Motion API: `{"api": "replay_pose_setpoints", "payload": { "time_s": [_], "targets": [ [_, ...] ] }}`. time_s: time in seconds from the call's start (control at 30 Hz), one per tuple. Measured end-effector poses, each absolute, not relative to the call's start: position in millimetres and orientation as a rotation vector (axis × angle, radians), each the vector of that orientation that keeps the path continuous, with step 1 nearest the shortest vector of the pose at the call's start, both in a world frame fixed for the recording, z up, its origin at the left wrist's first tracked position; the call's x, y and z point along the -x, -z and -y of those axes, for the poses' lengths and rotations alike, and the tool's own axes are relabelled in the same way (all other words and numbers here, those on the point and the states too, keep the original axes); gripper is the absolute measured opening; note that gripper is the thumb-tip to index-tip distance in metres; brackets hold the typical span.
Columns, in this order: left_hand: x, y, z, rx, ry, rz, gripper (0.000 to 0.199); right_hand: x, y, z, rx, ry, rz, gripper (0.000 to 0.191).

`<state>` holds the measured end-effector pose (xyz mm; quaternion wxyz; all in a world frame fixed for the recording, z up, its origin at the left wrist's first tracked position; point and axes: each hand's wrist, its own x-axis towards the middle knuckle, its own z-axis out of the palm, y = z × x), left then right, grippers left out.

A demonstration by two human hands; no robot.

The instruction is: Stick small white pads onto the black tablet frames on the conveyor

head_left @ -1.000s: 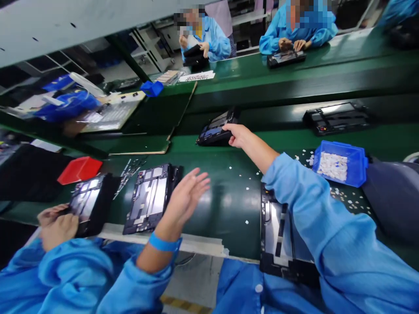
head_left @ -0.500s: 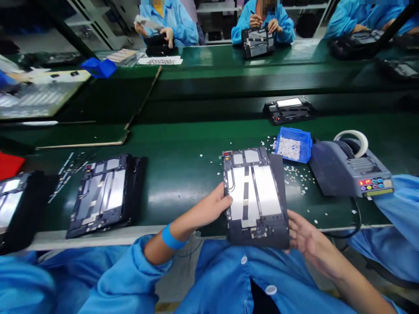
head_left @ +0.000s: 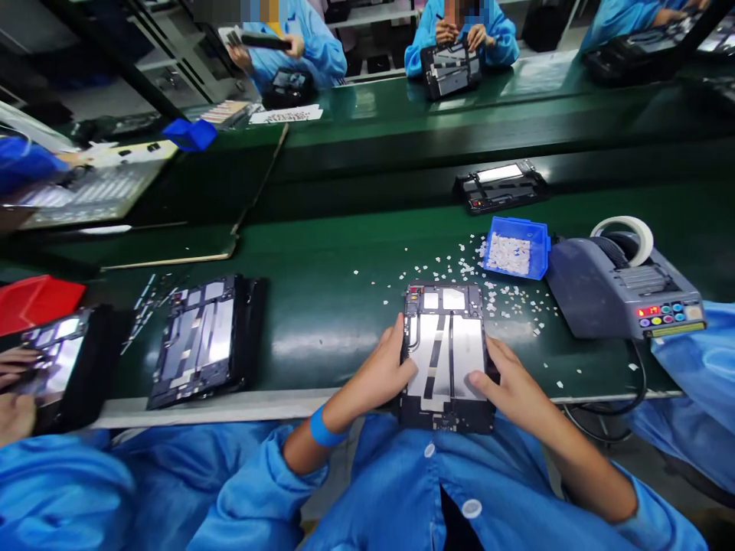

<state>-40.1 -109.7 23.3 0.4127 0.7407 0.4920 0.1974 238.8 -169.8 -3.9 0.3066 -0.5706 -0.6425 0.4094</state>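
Observation:
An opened tablet (head_left: 466,352), its silver battery cells and dark circuit boards showing, sits between my hands at the front edge of the green bench. My left hand (head_left: 383,367) grips its left side, thumb on the front face. On the right side my right hand (head_left: 508,376) holds it too, thumb resting over the battery. The fingers behind the tablet are hidden. Just beyond its top edge, small white pieces (head_left: 443,268) lie scattered around a blue bin (head_left: 534,256) full of the same pieces.
A grey tape dispenser (head_left: 591,295) with a tape roll stands at right. Stacked tablets (head_left: 200,337) lie to the left, near a red bin (head_left: 40,298) and a neighbour's hand (head_left: 14,405). Another opened tablet (head_left: 505,187) rests farther back. Co-workers sit across the bench.
My right hand has moved from beneath the tablet's lower right corner onto its right side. The tablet is straighter and lower. A neighbour's hands have appeared at the left.

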Motion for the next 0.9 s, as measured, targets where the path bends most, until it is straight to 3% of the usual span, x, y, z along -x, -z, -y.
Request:
{"api": "replay_pose_setpoints", "payload": {
  "time_s": [0.13, 0.27, 0.37, 0.57, 0.73, 0.9],
  "targets": [
    [49, -20, 115, -1.820, -0.513, -1.290, 0.081, -249, 6, 166, 1.520, -1.088, 1.750, 0.070],
    [55, -31, 75, -2.045, -0.708, -1.528, 0.046, -261, -5, 153, 1.611, -0.967, 1.635, 0.064],
    [46, -38, 39, -2.311, -0.652, -1.509, 0.030, -256, -24, 140, 1.544, -0.886, 1.638, 0.054],
    [30, -31, 23, -2.457, -0.526, -1.474, 0.022, -227, -48, 118, 1.404, -0.829, 1.765, 0.041],
    [38, -18, 26, -2.401, -0.870, -1.284, 0.016, -193, -50, 61, 1.356, -0.880, 1.809, 0.028],
    [36, -7, 27, -2.270, -1.220, -1.161, 0.012, -164, -48, 18, 1.286, -1.248, 1.862, 0.018]
  ]
}}
